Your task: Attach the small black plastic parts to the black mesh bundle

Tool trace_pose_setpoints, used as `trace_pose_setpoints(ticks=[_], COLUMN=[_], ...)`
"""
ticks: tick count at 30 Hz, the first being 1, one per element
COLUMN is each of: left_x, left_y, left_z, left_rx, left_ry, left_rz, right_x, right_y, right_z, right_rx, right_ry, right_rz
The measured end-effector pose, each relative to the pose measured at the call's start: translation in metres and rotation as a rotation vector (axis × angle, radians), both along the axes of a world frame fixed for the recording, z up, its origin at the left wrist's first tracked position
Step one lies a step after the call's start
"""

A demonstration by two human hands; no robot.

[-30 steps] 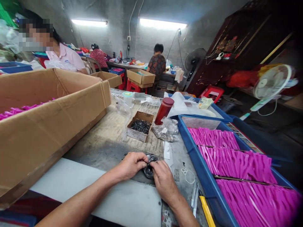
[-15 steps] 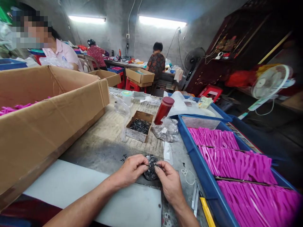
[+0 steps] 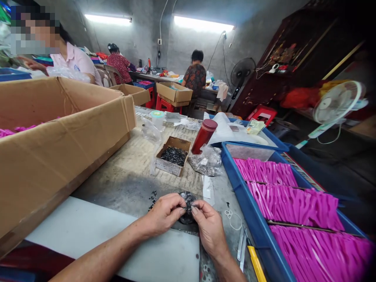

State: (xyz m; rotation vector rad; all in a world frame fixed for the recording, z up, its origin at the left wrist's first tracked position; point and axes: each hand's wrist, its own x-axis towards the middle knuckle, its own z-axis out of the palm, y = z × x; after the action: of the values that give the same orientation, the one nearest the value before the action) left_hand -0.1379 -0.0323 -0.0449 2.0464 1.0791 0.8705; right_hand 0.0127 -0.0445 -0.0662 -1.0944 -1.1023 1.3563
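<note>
Over a round black dish (image 3: 187, 219) with shiny contents, my left hand (image 3: 167, 214) and my right hand (image 3: 207, 224) face each other with fingertips pinched. The pieces between the fingertips are too small and dark to name. Small black bits (image 3: 152, 197) lie just left of my left hand. Behind the dish stands a small cardboard box (image 3: 169, 167) holding many thin dark pieces. To its right are a clear bag of small metal parts (image 3: 207, 163) and a dark red cylinder (image 3: 205, 136). A pale board (image 3: 117, 229) lies beneath my left forearm.
A large cardboard box (image 3: 67, 137) stands at the left. Blue crates (image 3: 246, 207) with magenta strips (image 3: 293, 199) line the right side. A yellow-handled tool (image 3: 256, 263) and white string (image 3: 232, 215) lie near my right forearm. Several people sit beyond the table.
My hands have come slightly closer together, the left one shifting a little right. At the far left, a person's hand now shows, raised beside the large box.
</note>
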Motion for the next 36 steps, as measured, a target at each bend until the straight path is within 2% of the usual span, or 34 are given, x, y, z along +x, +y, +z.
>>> trace_pose_setpoints(ticks=[36], left_x=[0.0003], left_y=[-0.0016], left_z=[0.0006], left_rx=[0.06], left_ry=[-0.001], left_rz=[0.012], right_x=[-0.001], right_y=[-0.0005], right_z=[-0.0015], right_rx=[-0.032], right_ry=[-0.008], right_rz=[0.009])
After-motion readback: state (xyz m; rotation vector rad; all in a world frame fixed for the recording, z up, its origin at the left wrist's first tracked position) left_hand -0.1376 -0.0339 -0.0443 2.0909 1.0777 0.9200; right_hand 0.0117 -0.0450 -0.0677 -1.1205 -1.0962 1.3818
